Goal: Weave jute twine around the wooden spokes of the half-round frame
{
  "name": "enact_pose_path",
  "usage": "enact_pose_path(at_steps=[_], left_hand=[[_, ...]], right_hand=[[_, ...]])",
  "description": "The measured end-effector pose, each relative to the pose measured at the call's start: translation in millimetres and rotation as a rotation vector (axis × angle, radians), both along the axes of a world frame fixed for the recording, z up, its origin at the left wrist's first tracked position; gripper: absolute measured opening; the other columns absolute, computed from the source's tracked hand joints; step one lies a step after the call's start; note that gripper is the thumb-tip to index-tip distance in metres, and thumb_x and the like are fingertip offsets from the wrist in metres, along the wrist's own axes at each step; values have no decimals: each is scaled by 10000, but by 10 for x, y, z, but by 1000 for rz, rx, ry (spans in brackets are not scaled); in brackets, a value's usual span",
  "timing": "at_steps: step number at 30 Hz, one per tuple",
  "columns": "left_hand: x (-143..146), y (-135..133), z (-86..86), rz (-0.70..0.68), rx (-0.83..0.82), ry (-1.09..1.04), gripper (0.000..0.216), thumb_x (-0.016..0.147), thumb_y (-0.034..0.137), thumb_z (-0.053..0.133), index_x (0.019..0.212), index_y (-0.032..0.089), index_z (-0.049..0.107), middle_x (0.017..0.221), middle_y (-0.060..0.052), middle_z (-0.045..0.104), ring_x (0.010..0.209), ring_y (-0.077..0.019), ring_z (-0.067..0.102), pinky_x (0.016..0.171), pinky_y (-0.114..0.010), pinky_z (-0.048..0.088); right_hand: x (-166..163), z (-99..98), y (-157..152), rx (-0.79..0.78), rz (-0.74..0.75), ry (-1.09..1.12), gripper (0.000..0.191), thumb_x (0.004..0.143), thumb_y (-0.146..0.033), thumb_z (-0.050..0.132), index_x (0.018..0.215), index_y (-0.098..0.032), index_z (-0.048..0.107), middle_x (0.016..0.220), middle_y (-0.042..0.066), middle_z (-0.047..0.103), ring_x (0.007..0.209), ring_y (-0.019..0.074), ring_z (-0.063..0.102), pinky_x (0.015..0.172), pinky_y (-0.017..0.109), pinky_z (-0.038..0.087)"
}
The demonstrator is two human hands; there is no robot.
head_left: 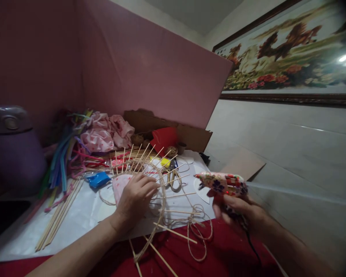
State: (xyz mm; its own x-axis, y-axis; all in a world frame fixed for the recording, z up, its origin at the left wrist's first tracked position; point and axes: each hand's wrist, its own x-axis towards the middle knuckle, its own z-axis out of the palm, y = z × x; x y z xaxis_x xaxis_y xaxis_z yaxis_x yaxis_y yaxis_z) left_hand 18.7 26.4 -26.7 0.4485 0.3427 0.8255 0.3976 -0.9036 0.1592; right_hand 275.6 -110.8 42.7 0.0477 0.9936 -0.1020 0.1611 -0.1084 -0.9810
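A ring of twine [163,200] with several thin wooden sticks [178,195] poking outward stands tilted over the table. My left hand [137,194] reaches inside it, its fingers closed at the ring's right side; the fingertips are partly hidden. In my right hand [233,206] is a glue gun [223,183] with a flowery pattern and a small red light, its nozzle aimed left toward the ring. A black cord hangs from its handle. Loose twine [200,231] trails in loops below the ring's right side. Pink spotted fabric [121,185] shows beside my left wrist.
Scissors [174,181] lie behind the ring. A blue packet [98,179], loose sticks [60,215] and colourful pipe cleaners [62,165] are on the left. Crumpled pink cloth [103,130], red felt [164,138] and cardboard [193,135] stand at the back. A purple appliance [15,154] stands far left.
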Motion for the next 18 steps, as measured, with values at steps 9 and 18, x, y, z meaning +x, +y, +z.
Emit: enact_pose_path(at_steps=[9,18], left_hand=[[6,-5,-10,24,16,20,154,853,160,505,924,194,638,845,-46,662,796,-186,537,684,-345,446],[13,-17,-5,26,26,-4,162,867,188,488,845,171,648,797,-58,660,766,-180,531,676,-337,449]], right_hand=[[-667,137,146,83,161,-420,395,848,-505,468,676,-178,606,487,-26,469,418,79,403,371,188,310],[-690,170,416,-124,145,-389,446,810,-567,453,786,-144,591,534,12,569,286,66,390,276,195,245]])
